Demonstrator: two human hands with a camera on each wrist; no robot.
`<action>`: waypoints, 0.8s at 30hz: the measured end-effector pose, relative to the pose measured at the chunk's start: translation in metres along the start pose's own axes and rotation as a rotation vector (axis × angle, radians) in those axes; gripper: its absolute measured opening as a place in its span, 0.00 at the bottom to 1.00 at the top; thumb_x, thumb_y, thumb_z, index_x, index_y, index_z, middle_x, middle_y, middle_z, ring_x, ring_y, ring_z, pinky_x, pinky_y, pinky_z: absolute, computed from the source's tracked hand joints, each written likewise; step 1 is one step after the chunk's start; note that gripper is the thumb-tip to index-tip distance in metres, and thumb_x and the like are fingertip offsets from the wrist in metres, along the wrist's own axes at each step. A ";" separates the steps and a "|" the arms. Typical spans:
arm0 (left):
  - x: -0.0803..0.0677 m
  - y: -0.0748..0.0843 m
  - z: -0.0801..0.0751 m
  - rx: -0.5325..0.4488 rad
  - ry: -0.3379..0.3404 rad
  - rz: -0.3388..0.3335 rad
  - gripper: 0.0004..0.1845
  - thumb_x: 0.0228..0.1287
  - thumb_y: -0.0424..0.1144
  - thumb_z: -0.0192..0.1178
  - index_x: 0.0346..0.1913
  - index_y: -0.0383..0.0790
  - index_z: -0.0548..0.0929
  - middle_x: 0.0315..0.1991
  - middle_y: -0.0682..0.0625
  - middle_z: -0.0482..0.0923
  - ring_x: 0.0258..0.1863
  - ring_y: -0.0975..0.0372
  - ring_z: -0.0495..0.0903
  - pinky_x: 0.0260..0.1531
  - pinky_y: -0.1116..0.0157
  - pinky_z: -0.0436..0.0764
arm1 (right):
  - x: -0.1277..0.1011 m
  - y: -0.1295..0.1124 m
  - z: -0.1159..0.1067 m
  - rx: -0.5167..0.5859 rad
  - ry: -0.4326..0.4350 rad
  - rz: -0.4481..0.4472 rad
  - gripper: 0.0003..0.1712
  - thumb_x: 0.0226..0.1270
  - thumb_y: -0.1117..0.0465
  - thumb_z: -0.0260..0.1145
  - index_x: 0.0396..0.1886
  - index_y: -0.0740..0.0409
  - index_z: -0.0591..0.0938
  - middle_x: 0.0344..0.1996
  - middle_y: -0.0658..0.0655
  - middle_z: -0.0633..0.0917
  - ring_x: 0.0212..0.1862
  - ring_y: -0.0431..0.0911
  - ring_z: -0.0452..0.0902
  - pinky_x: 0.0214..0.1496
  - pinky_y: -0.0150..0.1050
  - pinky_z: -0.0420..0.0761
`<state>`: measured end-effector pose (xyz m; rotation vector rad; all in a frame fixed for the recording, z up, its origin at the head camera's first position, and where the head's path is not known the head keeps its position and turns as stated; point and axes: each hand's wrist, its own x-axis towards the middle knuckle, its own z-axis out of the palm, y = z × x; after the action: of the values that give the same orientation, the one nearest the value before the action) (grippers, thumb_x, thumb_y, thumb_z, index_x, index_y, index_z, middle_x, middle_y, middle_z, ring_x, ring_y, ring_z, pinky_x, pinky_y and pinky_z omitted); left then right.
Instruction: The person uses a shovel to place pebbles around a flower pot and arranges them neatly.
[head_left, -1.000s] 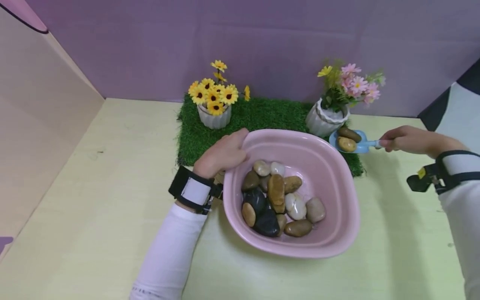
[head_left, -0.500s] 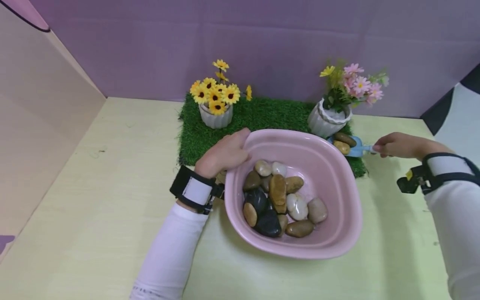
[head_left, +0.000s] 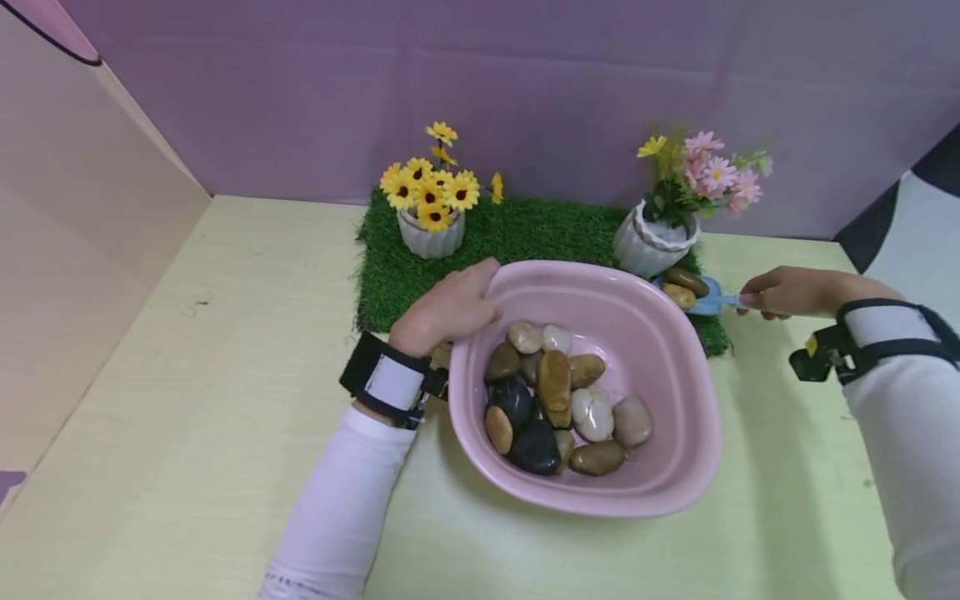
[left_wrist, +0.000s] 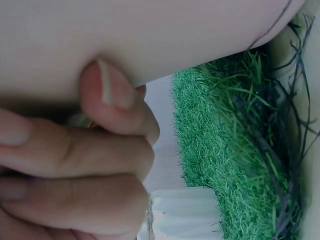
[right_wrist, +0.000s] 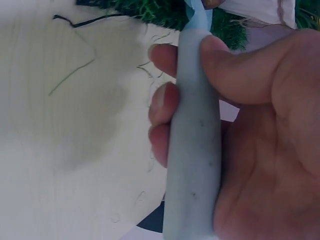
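Gripping: left hand (head_left: 447, 310) curled over near-left rim of pink basin (head_left: 678, 467), thumb inside, fingers outside.
Pinching: right hand (head_left: 787, 292) closed round handle of blue scoop (head_left: 708, 297), thumb on top.
Scoop load: two pebbles (head_left: 682, 287), just past basin's far-right rim, beside white flower pot (head_left: 651, 242).
Basin: on table (head_left: 187, 400), partly over grass mat (head_left: 525, 229), stones (head_left: 555, 400) piled inside.

No readable text, labels, brands or nos. anywhere: nothing legible in head, left wrist or right wrist views.
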<state>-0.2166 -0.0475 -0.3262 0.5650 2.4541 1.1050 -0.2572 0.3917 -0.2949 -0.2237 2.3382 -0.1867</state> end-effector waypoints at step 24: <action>0.000 -0.001 0.002 -0.017 -0.001 0.001 0.12 0.70 0.31 0.49 0.54 0.38 0.69 0.40 0.39 0.77 0.27 0.55 0.85 0.21 0.66 0.84 | -0.013 -0.033 -0.021 0.040 -0.095 0.080 0.27 0.79 0.56 0.45 0.58 0.76 0.75 0.21 0.49 0.70 0.22 0.41 0.61 0.27 0.34 0.66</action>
<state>-0.2162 -0.0468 -0.3285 0.5611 2.4410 1.1245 -0.2599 0.3639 -0.2642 -0.1165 2.2427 -0.1801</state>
